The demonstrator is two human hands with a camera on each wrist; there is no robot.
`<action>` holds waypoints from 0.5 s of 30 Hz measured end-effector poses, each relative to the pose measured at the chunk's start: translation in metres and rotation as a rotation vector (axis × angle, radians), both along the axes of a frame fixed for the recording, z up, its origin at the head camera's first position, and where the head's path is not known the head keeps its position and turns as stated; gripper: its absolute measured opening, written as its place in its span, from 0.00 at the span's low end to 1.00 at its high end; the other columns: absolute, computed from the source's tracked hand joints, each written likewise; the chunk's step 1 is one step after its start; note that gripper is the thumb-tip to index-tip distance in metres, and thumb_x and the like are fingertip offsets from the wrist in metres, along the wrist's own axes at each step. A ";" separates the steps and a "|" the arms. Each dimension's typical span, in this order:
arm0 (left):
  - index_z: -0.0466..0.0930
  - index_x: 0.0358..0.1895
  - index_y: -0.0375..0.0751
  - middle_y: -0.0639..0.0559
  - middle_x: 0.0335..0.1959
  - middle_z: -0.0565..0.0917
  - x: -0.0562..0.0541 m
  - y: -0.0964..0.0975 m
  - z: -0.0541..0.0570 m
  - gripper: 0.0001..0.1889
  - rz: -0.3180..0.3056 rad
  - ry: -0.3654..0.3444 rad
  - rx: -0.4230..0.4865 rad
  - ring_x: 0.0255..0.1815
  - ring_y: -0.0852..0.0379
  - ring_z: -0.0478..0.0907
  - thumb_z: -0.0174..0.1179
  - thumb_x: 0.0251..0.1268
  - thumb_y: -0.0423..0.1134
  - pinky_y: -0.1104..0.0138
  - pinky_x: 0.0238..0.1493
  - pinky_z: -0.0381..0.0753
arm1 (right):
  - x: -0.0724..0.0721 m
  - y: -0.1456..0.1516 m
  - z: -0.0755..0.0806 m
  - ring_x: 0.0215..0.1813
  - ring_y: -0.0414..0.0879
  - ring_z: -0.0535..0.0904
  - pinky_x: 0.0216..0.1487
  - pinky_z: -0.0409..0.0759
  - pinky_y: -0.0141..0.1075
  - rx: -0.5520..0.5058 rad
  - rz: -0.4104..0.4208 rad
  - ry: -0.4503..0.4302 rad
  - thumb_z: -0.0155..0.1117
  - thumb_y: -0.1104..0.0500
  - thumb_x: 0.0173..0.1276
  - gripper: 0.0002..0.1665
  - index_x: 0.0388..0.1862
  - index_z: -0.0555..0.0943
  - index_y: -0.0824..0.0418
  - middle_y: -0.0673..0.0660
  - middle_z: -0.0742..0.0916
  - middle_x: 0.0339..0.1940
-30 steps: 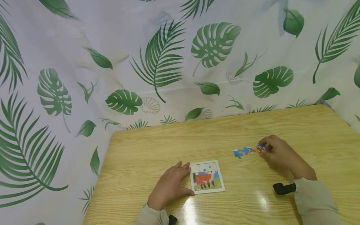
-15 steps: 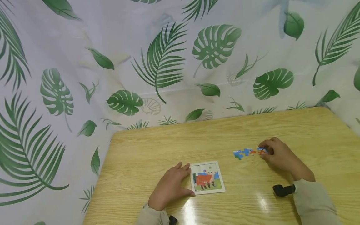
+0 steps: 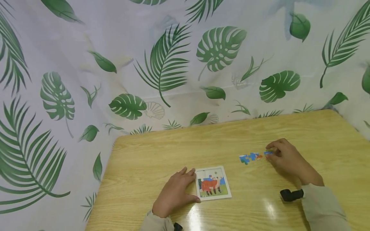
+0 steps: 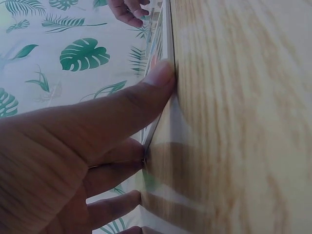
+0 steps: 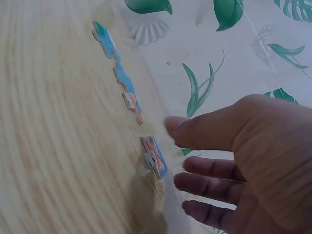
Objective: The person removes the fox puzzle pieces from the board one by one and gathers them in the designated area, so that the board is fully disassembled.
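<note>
From where I stand, the leaf-printed backdrop point(image 3: 86, 19) fills the left side and runs on behind the wood-grain worktop point(image 3: 150, 157). First comes the left sleeve point(image 3: 156, 222), with the left hand point(image 3: 174, 192) reaching out of it; its grip is released, the fingers spread along the left edge of a white-bordered jigsaw tray point(image 3: 215, 197), the thumb at the near left corner. The tray lies flat, showing a red-coated animal point(image 3: 210, 184) against green and blue. Farther right and a little beyond it sit two loose jigsaw pieces, a blue-and-green piece point(image 3: 244, 158) and a blue-and-orange piece point(image 3: 255, 156), so close that I cannot tell whether they touch. Just apart to their right, an end piece point(image 5: 155, 158) lies on the worktop. Over it is the right hand point(image 3: 286, 157), its grip released too, thumb and fingers apart. Nearer me are a black wrist camera point(image 3: 292, 195) and the right sleeve point(image 3: 325, 203).
</note>
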State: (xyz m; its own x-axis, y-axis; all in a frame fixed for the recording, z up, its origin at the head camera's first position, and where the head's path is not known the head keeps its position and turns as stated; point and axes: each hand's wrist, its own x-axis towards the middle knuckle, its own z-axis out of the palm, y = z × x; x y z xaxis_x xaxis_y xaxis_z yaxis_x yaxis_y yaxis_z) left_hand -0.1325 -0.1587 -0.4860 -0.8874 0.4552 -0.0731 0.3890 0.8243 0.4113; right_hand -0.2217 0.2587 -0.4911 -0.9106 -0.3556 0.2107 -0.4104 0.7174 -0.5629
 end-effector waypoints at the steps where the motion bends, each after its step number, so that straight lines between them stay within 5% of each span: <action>1: 0.78 0.69 0.40 0.49 0.76 0.70 0.000 0.000 0.001 0.43 -0.001 0.005 -0.002 0.79 0.40 0.62 0.79 0.50 0.57 0.45 0.74 0.65 | -0.001 -0.002 0.001 0.41 0.56 0.79 0.40 0.81 0.46 -0.011 -0.002 0.019 0.69 0.68 0.71 0.11 0.49 0.83 0.71 0.69 0.79 0.50; 6: 0.79 0.69 0.40 0.48 0.76 0.70 -0.002 0.000 0.002 0.43 0.005 0.009 0.004 0.79 0.40 0.62 0.79 0.50 0.57 0.46 0.74 0.65 | -0.005 -0.016 0.002 0.48 0.65 0.80 0.45 0.82 0.58 -0.050 0.018 0.072 0.68 0.67 0.72 0.08 0.47 0.83 0.69 0.68 0.80 0.51; 15: 0.79 0.69 0.42 0.50 0.76 0.69 0.000 0.001 0.001 0.43 0.011 -0.002 0.007 0.79 0.40 0.62 0.79 0.50 0.58 0.44 0.74 0.65 | 0.004 -0.064 -0.001 0.43 0.53 0.83 0.37 0.86 0.41 -0.103 0.146 0.214 0.68 0.70 0.70 0.07 0.45 0.83 0.64 0.56 0.83 0.47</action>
State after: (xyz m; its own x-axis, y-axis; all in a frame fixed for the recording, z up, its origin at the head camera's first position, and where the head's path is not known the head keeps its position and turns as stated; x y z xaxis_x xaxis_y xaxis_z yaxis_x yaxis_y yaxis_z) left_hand -0.1326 -0.1574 -0.4853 -0.8923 0.4456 -0.0722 0.3786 0.8259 0.4178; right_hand -0.2179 0.1948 -0.4924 -0.7823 -0.4464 0.4345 -0.6225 0.5858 -0.5189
